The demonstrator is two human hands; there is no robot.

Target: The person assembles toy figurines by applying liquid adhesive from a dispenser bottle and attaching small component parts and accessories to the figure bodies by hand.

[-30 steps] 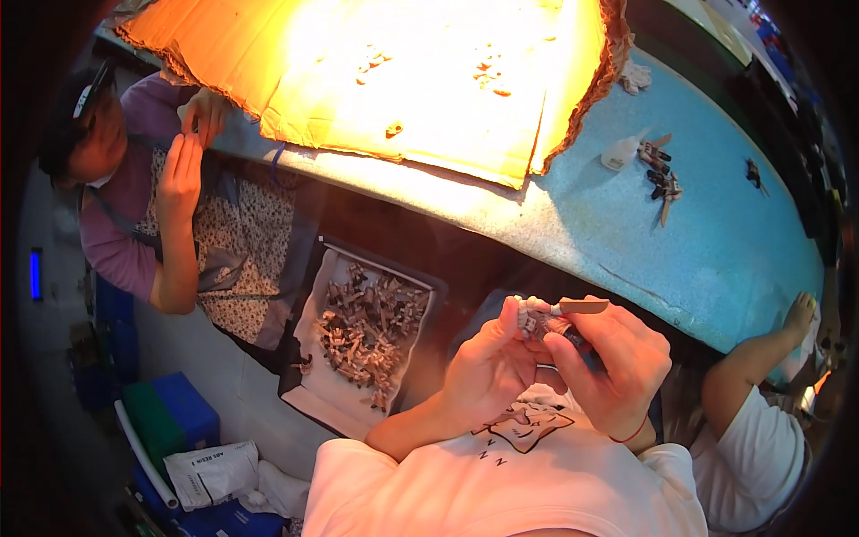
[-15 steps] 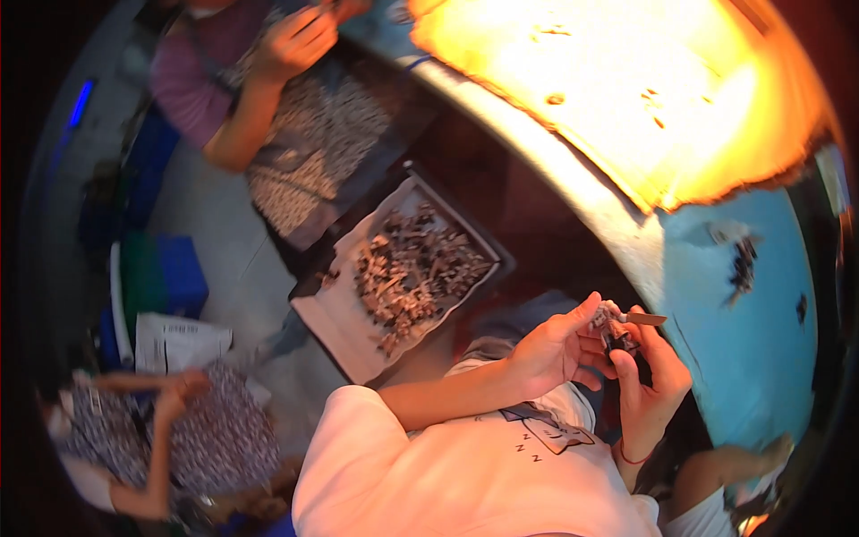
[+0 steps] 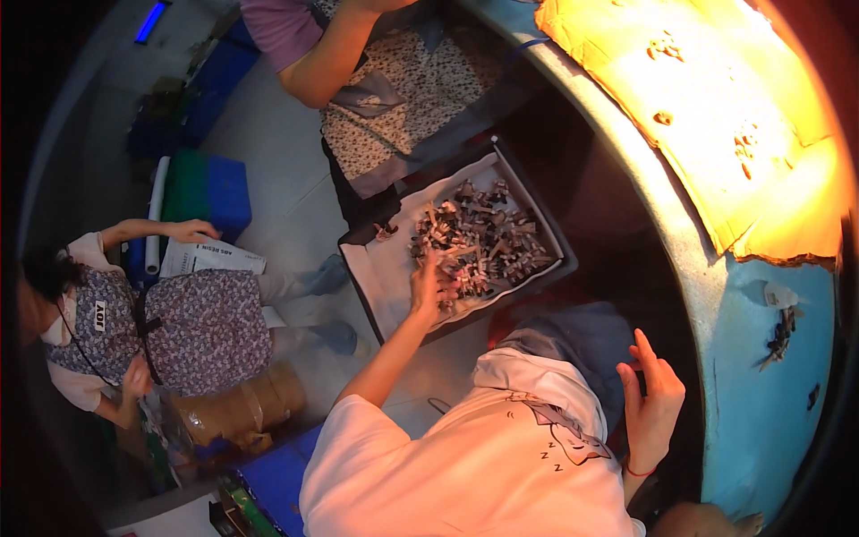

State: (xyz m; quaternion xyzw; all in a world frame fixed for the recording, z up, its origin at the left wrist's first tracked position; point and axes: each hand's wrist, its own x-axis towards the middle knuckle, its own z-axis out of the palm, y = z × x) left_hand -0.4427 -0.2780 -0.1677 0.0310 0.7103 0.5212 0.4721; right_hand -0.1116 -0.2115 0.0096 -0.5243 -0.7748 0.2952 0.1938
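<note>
My left hand (image 3: 429, 291) reaches into a tray (image 3: 380, 291) lined with pale sheeting. Its fingers are apart and touch the near left side of a heap of small dark and brownish figure-like pieces (image 3: 488, 237). Some fingertips are hard to tell from the pieces. My right hand (image 3: 655, 398) is raised beside the blue table's edge, thumb and fingers apart, with nothing visible between them. A red cord circles that wrist.
On the blue table (image 3: 743, 430) lies brightly lit cardboard (image 3: 716, 107) with several small pieces. A dark cluster of pieces (image 3: 781, 338) lies nearer. One co-worker (image 3: 322, 67) sits beyond the tray; another (image 3: 98, 322) is at the left, near blue and green crates (image 3: 228, 197).
Both hands were together, holding a small figure-like piece and a flat brown strip. My left hand has moved left into the tray; neither item shows in my right hand now. The view has shifted.
</note>
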